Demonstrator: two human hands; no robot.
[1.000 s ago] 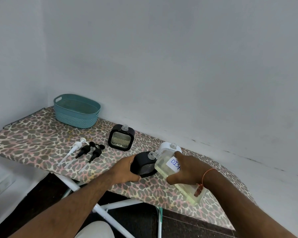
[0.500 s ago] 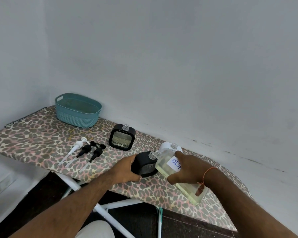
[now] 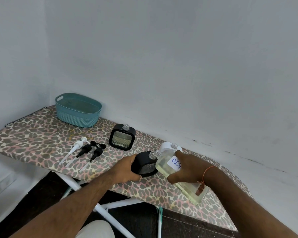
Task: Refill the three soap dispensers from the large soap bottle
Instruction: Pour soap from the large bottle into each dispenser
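Soap bottle (image 3: 163, 166) is tipped by the right hand (image 3: 186, 166), neck against the black dispenser (image 3: 145, 166) mouth.
That dispenser is gripped by the left hand (image 3: 126, 170), close to the near edge of the counter (image 3: 33, 134); open surface is left between pumps (image 3: 86, 151) and basket (image 3: 77, 109).

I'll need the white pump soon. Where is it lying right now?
In the head view, the white pump lies on the ironing board, left of the two black pumps and in front of the teal basket.
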